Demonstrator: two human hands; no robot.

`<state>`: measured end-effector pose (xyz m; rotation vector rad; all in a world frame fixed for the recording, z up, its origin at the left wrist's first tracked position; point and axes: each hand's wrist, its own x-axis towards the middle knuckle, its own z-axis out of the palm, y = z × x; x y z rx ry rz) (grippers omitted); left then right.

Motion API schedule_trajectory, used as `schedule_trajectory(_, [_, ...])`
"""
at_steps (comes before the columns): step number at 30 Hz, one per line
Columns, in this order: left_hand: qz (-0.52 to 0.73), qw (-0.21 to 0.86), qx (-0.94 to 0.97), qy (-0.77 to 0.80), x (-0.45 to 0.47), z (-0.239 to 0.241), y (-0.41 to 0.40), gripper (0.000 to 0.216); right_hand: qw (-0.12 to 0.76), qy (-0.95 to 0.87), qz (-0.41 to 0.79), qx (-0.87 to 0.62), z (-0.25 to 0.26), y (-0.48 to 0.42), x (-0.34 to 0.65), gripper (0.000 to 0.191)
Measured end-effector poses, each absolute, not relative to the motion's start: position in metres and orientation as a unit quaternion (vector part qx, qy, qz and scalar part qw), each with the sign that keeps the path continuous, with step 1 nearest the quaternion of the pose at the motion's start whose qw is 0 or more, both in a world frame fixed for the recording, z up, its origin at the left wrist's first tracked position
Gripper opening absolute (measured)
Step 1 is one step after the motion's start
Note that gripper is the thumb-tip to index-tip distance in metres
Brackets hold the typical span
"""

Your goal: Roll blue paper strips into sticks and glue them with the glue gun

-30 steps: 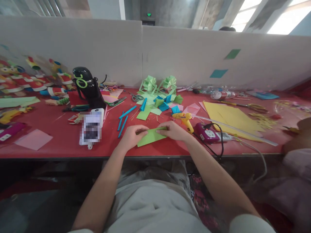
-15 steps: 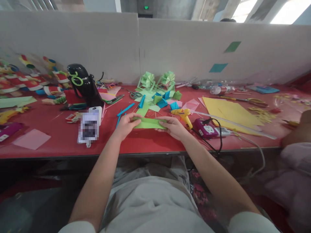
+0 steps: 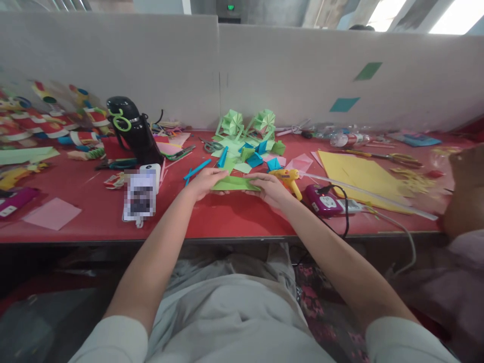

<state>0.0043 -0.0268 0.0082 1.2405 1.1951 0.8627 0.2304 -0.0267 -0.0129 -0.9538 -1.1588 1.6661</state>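
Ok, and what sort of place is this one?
Probably a shared paper-craft workbench: a red table strewn with coloured paper, folded green paper ornaments, scissors and a yellow glue gun, with a white partition behind. The left hand and right hand hold a green sheet.

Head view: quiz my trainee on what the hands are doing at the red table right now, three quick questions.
1. True or false: the left hand and the right hand both grip the folded green paper sheet.
2. Which thing lies nearest the right hand? A) yellow plastic glue gun B) black insulated bottle C) large yellow paper sheet
3. What colour is the table top?

Key: 1 true; 2 A; 3 red.
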Motion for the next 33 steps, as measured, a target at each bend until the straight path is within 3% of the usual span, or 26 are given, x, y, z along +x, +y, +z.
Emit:
schedule_trajectory(5, [0.395,0.567,0.529,0.492,-0.002,0.001,-0.026,0.022,0.442,-0.471,0.653,-0.395,-0.014,-0.027,0.218,0.031])
schedule_trajectory(10, [0.426,0.494,0.599,0.465,-0.004,-0.014,-0.022,0.031,0.482,-0.528,0.566,-0.409,-0.024,-0.024,0.213,0.052])
schedule_trajectory(18, [0.472,0.430,0.613,0.466,-0.011,-0.023,-0.017,0.047,0.496,-0.570,0.513,-0.408,-0.033,-0.015,0.217,0.047])
schedule_trajectory(28, [0.436,0.429,0.641,0.463,-0.022,-0.022,-0.017,0.031,0.473,-0.572,0.564,-0.361,-0.027,-0.018,0.224,0.042])
schedule_trajectory(33, [0.438,0.485,0.619,0.436,-0.023,-0.016,-0.022,0.028,0.459,-0.589,0.570,-0.343,-0.029,-0.016,0.228,0.035])
